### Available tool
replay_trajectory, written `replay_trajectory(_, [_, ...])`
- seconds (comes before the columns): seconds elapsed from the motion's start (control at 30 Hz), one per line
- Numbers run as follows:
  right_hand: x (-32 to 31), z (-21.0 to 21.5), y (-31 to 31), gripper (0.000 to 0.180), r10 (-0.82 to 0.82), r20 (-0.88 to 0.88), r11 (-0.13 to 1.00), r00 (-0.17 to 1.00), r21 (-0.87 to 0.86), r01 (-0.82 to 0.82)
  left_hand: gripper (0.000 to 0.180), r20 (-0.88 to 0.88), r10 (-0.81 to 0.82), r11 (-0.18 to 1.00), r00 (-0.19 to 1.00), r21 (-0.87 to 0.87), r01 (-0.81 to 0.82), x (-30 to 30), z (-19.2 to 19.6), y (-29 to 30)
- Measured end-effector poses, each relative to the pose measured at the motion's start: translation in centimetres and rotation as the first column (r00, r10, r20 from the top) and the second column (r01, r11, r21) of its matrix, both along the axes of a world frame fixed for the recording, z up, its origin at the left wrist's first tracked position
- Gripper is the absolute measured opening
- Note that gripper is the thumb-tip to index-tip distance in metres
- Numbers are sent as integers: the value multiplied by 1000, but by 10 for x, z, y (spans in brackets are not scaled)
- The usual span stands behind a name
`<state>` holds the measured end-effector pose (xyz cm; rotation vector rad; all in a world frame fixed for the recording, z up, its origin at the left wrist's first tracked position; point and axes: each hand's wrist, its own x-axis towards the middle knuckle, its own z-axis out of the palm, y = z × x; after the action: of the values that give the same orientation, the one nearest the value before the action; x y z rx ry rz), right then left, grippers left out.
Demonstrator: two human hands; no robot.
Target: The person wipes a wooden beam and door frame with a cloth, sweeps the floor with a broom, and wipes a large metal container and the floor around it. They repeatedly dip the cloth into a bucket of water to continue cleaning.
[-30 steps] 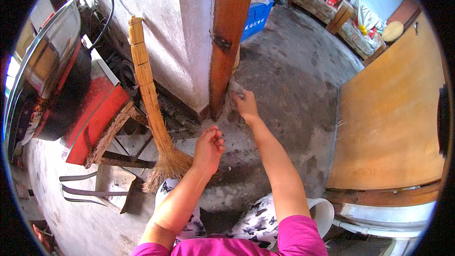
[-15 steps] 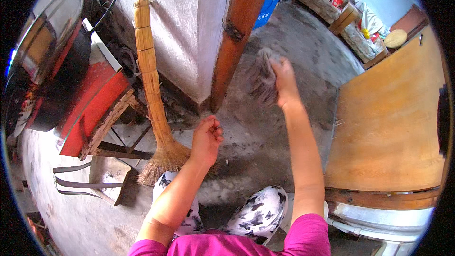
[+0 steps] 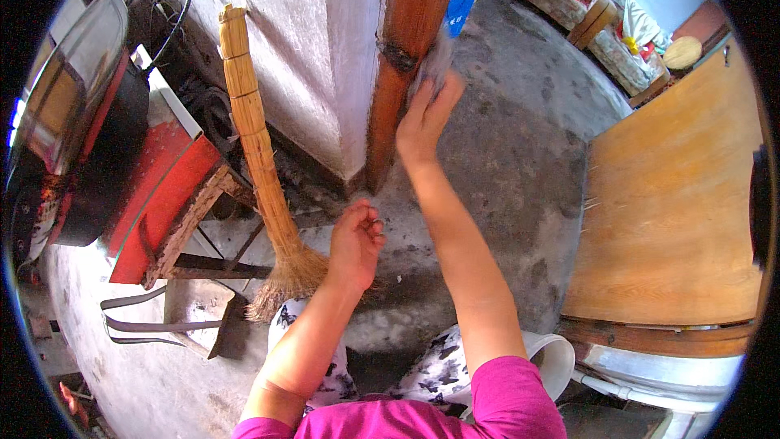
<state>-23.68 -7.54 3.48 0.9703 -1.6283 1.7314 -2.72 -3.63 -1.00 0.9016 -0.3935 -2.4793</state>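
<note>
Right hand (image 3: 426, 118) has gone further up the brown wooden door frame (image 3: 410, 49) since the earlier frame; it now presses a grey rag (image 3: 437, 57) flat against the post near the metal hinge. Fingers stretched over the rag, palm against the wood. Left hand (image 3: 356, 244) stayed low, about where it was, hanging above the concrete floor (image 3: 504, 162), fingers loosely curled, holding nothing.

Nearest: pink sleeves and black-and-white patterned trousers at the lower edge, a white bucket rim (image 3: 561, 358) just right of the knee. Left of the left hand, a straw broom (image 3: 260, 162) leans against the whitewashed wall (image 3: 317, 49), bristles on the floor. Farther left, a dustpan (image 3: 195, 317) on the floor and a red metal stand (image 3: 154, 195) with a dark pot on it. Right side, a wooden door panel (image 3: 674, 211). Far back, woven baskets (image 3: 626, 57) and a blue crate (image 3: 461, 4) past the frame.
</note>
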Motion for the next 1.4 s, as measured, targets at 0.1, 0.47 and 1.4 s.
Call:
replay_trajectory(0.1, [17, -84, 23, 35, 8, 177, 967, 984, 249, -53, 15, -28, -36, 999, 999, -11, 36, -2, -4, 4])
replay_trajectory(0.47, [-14, 117, 50, 34, 243, 174, 970, 954, -69, -234, 12, -66, -31, 999, 997, 7, 31, 0, -14, 6])
replay_trajectory(1.4, [-36, 199, 14, 35, 234, -263, 961, 936, -86, -264, 13, -23, -27, 999, 999, 23, 28, -2, -17, 2])
